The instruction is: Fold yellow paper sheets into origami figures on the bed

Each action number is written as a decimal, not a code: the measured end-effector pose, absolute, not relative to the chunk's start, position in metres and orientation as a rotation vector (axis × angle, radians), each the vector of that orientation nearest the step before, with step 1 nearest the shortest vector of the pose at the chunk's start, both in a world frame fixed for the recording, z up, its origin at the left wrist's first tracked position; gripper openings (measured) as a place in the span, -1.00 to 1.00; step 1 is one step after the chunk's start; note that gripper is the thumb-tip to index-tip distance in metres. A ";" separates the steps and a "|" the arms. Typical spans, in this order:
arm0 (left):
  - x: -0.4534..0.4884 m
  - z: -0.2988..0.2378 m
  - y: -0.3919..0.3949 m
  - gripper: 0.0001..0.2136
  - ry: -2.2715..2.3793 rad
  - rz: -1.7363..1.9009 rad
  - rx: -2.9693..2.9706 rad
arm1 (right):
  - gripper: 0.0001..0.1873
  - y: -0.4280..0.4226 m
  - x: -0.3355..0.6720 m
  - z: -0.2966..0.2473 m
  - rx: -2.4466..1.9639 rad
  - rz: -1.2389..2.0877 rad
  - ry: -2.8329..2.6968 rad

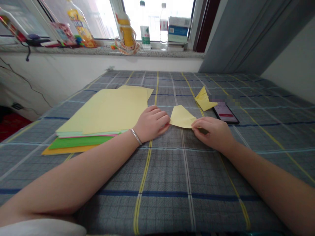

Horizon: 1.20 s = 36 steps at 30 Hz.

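Between my two hands is a small folded piece of yellow paper, held just above or on the checked cloth. My left hand, with a silver bangle at the wrist, pinches its left corner. The right corner is pinched by the thumb and fingers of my right hand. Behind my right hand stands a folded yellow paper figure with pointed tips. It is beside a phone lying face up with its screen lit.
A stack of coloured paper, yellow on top, lies left of my left hand. Grey checked cloth covers the surface. On the windowsill stand several bottles, a yellow container and a box. A grey curtain hangs at right.
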<state>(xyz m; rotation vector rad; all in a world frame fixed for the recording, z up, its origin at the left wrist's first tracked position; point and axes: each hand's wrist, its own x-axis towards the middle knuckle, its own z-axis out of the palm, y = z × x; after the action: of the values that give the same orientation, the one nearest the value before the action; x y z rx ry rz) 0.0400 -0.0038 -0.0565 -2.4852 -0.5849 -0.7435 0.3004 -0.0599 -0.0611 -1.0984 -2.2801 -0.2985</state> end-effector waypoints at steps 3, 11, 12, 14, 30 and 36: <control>0.040 -0.058 -0.003 -0.86 -0.585 -0.822 -2.471 | -0.90 -0.059 0.301 -0.062 -1.098 -0.295 -2.298; 0.040 -0.058 -0.003 -0.95 -0.494 -0.888 -2.429 | -0.89 -0.059 0.302 -0.062 -1.086 -0.285 -2.331; 0.040 -0.058 -0.003 -0.95 -0.478 -0.869 -2.425 | -0.89 -0.059 0.301 -0.062 -1.088 -0.288 -2.332; 0.039 -0.057 -0.003 -0.91 -0.463 -0.830 -2.427 | -0.89 -0.059 0.301 -0.062 -1.097 -0.299 -2.332; 0.033 -0.068 0.012 -0.93 -0.954 -1.165 -2.695 | -0.86 -0.053 0.322 -0.058 -1.038 0.019 -2.418; 0.035 -0.070 0.016 -0.91 -0.979 -1.549 -2.845 | -0.56 -0.032 0.329 -0.080 -1.239 0.069 -2.223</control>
<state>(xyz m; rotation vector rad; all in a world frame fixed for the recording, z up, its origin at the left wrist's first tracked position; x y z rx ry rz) 0.0353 0.0157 -0.0699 -2.8447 -0.9794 -1.5489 0.3289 -0.0324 -0.0797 -1.2392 -2.2232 0.0692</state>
